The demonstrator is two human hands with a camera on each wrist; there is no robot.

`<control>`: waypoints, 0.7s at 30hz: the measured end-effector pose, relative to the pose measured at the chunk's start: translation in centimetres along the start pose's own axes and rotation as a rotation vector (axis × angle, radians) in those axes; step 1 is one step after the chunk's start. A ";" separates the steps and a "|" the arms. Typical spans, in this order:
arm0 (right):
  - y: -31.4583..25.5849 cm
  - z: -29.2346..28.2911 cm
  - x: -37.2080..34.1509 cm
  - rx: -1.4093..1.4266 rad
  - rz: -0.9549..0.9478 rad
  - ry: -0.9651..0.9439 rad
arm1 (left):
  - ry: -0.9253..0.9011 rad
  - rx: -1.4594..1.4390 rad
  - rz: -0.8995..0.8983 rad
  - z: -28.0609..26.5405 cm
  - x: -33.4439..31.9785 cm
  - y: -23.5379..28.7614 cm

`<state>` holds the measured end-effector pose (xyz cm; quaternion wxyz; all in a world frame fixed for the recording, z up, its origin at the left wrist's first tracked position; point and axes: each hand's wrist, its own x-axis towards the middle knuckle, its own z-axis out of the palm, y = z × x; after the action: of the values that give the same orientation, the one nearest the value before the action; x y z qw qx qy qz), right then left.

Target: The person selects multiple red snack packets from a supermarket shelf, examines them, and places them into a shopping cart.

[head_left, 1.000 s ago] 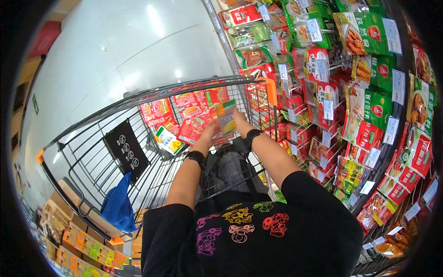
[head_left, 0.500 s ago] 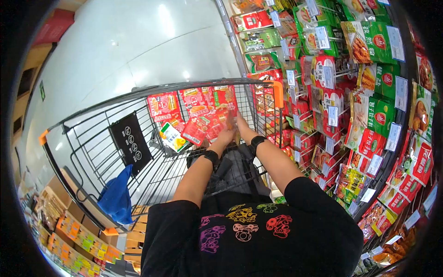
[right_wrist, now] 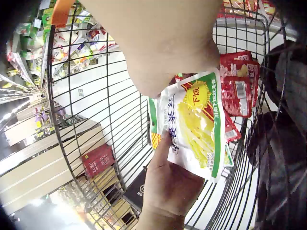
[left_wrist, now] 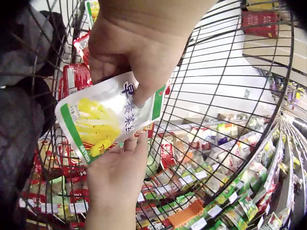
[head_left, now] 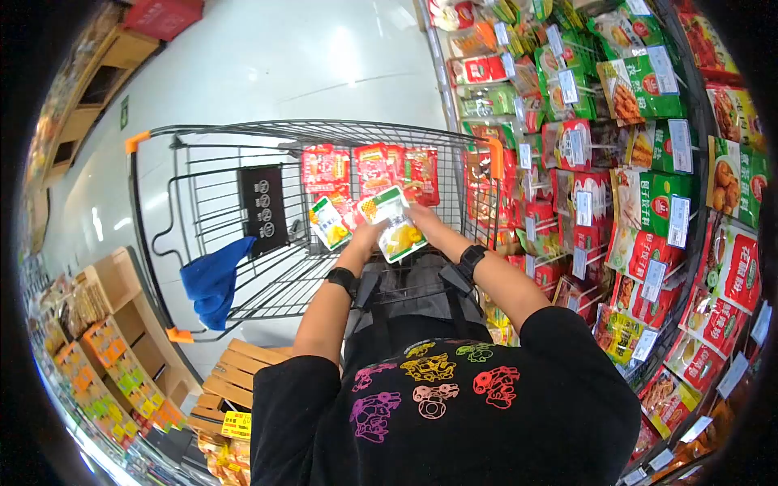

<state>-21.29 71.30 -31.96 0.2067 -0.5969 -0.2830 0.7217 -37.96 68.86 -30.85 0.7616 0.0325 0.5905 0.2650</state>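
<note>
Both hands hold a white, green-edged packet of shredded pickled vegetable [head_left: 395,220] over the shopping cart, its printed front turned up. My left hand [head_left: 369,232] grips one side, the thumb lying across the front in the left wrist view. At the opposite side my right hand [head_left: 425,220] holds the packet, its fingers partly hidden behind it in the left wrist view. A similar white packet [head_left: 331,224] lies in the cart, left of the held one. Several red packets [head_left: 327,168] lie beyond the hands, also in the cart.
The black wire cart [head_left: 324,124] has orange corners and a black sign panel [head_left: 263,209]. A blue cloth [head_left: 212,283] hangs on its left side. Shelves of hanging seasoning packets [head_left: 648,190] line the right. Wooden crates [head_left: 251,368] stand lower left.
The held packet was tilted, then nearly edge-on between the hands; now it lies flatter with its yellow-pictured front showing. The head view has turned, so the cart sits further right.
</note>
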 end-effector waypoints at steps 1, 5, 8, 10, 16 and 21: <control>0.2 0.7 -0.2 0.029 -0.013 -0.065 | 0.035 0.023 0.064 -0.6 -0.6 -0.3; -0.6 3.4 -2.3 -0.090 0.065 -0.144 | 0.151 0.076 0.063 -3.4 -3.1 -1.5; 1.6 5.5 -0.9 -0.175 0.152 -0.194 | 0.191 -0.042 0.158 -7.8 -1.2 -4.3; 1.2 7.1 -1.3 -0.112 0.197 -0.197 | 0.241 -0.049 0.131 -7.9 -3.6 -2.5; 0.6 11.1 2.0 -0.301 0.125 -0.173 | 0.253 -0.091 0.096 -11.5 -2.3 -0.1; 4.3 13.3 7.4 -0.460 0.129 -0.067 | 0.145 -0.241 -0.070 -16.3 2.5 -1.7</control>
<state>-35.68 70.65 -38.58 0.0093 -0.6208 -0.4079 0.6694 -51.85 64.26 -38.56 0.7241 -0.0990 0.6087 0.3089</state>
